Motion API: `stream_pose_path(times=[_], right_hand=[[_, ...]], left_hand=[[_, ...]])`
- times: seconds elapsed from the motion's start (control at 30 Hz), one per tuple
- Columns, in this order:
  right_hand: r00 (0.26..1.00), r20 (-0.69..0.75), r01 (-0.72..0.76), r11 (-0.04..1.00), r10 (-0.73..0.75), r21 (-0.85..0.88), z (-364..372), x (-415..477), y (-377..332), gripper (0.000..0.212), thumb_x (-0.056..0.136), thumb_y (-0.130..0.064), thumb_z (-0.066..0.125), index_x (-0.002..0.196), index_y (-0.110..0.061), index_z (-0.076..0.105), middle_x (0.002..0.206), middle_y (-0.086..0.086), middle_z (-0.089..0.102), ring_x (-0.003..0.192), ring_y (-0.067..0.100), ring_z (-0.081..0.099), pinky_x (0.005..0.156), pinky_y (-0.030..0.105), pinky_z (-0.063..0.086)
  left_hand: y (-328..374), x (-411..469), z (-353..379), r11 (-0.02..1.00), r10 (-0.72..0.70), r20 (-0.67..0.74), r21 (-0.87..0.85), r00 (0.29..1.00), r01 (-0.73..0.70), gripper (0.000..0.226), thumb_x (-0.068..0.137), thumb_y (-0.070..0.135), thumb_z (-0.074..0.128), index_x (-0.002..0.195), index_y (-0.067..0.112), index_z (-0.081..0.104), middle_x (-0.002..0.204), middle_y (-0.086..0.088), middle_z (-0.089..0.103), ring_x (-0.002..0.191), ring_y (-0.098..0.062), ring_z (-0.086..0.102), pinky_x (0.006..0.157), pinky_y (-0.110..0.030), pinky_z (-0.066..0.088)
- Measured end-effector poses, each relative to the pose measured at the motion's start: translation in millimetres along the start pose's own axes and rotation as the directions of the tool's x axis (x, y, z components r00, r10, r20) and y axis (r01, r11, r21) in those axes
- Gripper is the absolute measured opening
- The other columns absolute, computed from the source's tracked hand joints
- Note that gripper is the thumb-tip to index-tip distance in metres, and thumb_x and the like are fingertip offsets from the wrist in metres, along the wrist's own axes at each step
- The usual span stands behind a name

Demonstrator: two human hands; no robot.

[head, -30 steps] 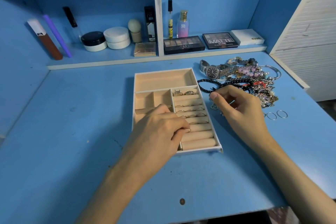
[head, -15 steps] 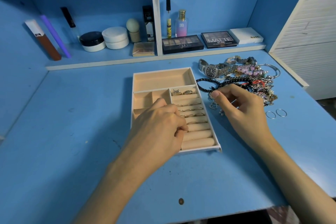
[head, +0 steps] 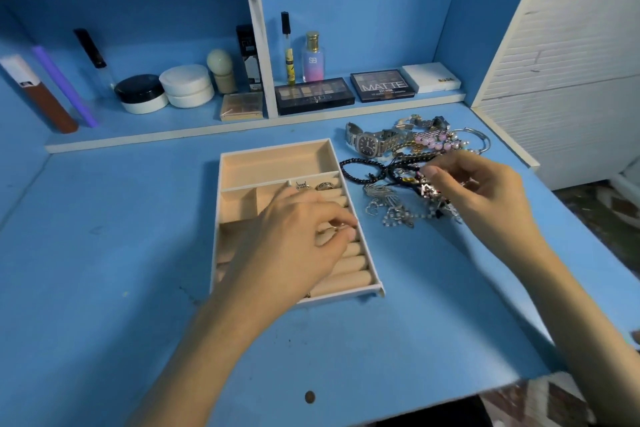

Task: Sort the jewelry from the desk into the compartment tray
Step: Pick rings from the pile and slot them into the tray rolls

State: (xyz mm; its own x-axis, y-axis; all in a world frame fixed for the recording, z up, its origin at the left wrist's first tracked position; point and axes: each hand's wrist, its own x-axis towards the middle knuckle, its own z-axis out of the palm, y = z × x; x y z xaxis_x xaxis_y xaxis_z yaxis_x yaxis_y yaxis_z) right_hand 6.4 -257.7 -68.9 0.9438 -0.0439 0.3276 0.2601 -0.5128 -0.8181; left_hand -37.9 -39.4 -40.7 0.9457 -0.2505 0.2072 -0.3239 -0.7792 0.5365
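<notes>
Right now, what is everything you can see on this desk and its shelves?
compartment tray: one, beige, middle of the blue desk.
rings: two showing, metal, top slot of the tray's ring rolls.
jewelry pile: one tangle, silver, pink and black, right of the tray.
watch: one, silver with a dark face, at the pile's far edge.
black bead bracelet: one, between tray and pile.
eyeshadow palettes: two, black, lower shelf.
white box: one, right of the palettes.
jars: two, one black-lidded, one white, lower shelf.
perfume bottle: one, pink and blue, behind the palettes.
left hand: over the ring rolls, fingertips pinched.
right hand: over the pile, fingers curled.
</notes>
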Motion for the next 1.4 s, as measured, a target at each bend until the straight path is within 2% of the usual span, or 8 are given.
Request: stream_pose_path(times=[0.07, 0.17, 0.3, 0.47, 0.6, 1.13, 1.3, 1.4], right_hand=[[0.999, 0.0, -0.036, 0.997, 0.036, -0.061, -20.1, 1.5, 7.2, 0.009, 0.087, -0.021, 0.063, 0.082, -0.015, 0.069, 0.071, 0.011, 0.064, 0.057, 0.007, 0.046, 0.052, 0.013, 0.034], [0.995, 0.054, -0.071, 0.977, 0.084, -0.199, -49.1, 4.6, 20.6, 0.008, 0.086, -0.019, 0.064, 0.082, -0.021, 0.07, 0.075, 0.004, 0.065, 0.065, 0.008, 0.051, 0.056, 0.014, 0.037], [0.977, 0.165, -0.069, 0.927, 0.138, -0.367, -74.3, 5.8, 34.8, 0.009, 0.083, -0.017, 0.066, 0.085, -0.024, 0.072, 0.083, 0.001, 0.066, 0.072, 0.013, 0.056, 0.062, 0.013, 0.038], [0.938, 0.305, -0.002, 0.884, 0.163, -0.467, -78.5, 0.1, 39.2, 0.021, 0.075, -0.038, 0.073, 0.094, -0.032, 0.07, 0.087, -0.003, 0.057, 0.082, 0.014, 0.057, 0.072, 0.024, 0.042], [0.928, 0.353, 0.075, 0.866, 0.121, -0.494, -75.1, -0.5, 40.3, 0.023, 0.071, -0.038, 0.077, 0.092, -0.033, 0.07, 0.087, -0.002, 0.053, 0.081, 0.013, 0.053, 0.074, 0.024, 0.04], [0.91, 0.357, -0.042, 0.901, 0.213, -0.433, -70.0, 9.8, 39.7, 0.018, 0.07, -0.027, 0.079, 0.08, -0.021, 0.066, 0.089, 0.003, 0.06, 0.082, 0.018, 0.057, 0.077, 0.034, 0.047], [0.933, 0.327, -0.015, 0.921, 0.153, -0.389, -67.8, 3.7, 37.0, 0.019, 0.07, -0.016, 0.079, 0.079, -0.019, 0.062, 0.078, 0.003, 0.063, 0.073, 0.018, 0.058, 0.07, 0.027, 0.044], [0.937, 0.327, 0.009, 0.926, 0.124, -0.376, -67.0, 1.0, 36.7, 0.017, 0.071, -0.014, 0.078, 0.081, -0.016, 0.065, 0.072, 0.002, 0.063, 0.062, 0.007, 0.053, 0.062, 0.017, 0.041]], left_hand=[[9.1, 10.0, 9.3, 1.0, 0.025, -0.011, -0.016, 1.0, -0.025, 0.012, 0.083, 0.033, 0.062, 0.091, 0.034, 0.07, 0.088, 0.019, 0.059, 0.094, -0.004, 0.045, 0.078, 0.005, 0.018], [23.7, 24.1, 28.0, 0.995, 0.089, 0.003, -0.04, 0.996, -0.089, 0.012, 0.084, 0.033, 0.06, 0.092, 0.034, 0.07, 0.082, 0.019, 0.055, 0.092, -0.005, 0.045, 0.075, -0.009, 0.03], [42.9, 40.9, 54.0, 0.988, 0.152, 0.059, -0.017, 0.987, -0.152, 0.018, 0.089, 0.032, 0.055, 0.102, 0.032, 0.067, 0.096, 0.013, 0.058, 0.097, -0.008, 0.042, 0.08, -0.023, 0.034], [54.4, 60.0, 75.6, 0.981, 0.182, 0.1, 0.052, 0.978, -0.188, 0.021, 0.091, 0.031, 0.052, 0.109, 0.032, 0.063, 0.101, 0.009, 0.057, 0.1, -0.011, 0.04, 0.081, -0.024, 0.035], [57.8, 70.7, 82.1, 0.976, 0.179, 0.139, 0.097, 0.974, -0.193, 0.021, 0.089, 0.033, 0.055, 0.109, 0.03, 0.062, 0.104, 0.008, 0.058, 0.102, -0.012, 0.04, 0.077, -0.02, 0.028], [53.4, 83.1, 92.2, 0.967, 0.166, 0.205, 0.155, 0.964, -0.2, 0.027, 0.084, 0.041, 0.061, 0.107, 0.029, 0.064, 0.089, 0.011, 0.049, 0.09, -0.008, 0.031, 0.079, -0.024, 0.036], [54.0, 85.5, 91.3, 0.978, 0.147, 0.222, 0.114, 0.964, -0.176, 0.023, 0.082, 0.039, 0.064, 0.102, 0.028, 0.064, 0.088, 0.012, 0.05, 0.091, -0.009, 0.035, 0.076, -0.023, 0.033], [54.2, 86.9, 91.0, 0.984, 0.131, 0.24, 0.089, 0.962, -0.156, 0.021, 0.08, 0.037, 0.067, 0.098, 0.027, 0.063, 0.09, 0.01, 0.053, 0.093, -0.01, 0.04, 0.075, -0.024, 0.034]])
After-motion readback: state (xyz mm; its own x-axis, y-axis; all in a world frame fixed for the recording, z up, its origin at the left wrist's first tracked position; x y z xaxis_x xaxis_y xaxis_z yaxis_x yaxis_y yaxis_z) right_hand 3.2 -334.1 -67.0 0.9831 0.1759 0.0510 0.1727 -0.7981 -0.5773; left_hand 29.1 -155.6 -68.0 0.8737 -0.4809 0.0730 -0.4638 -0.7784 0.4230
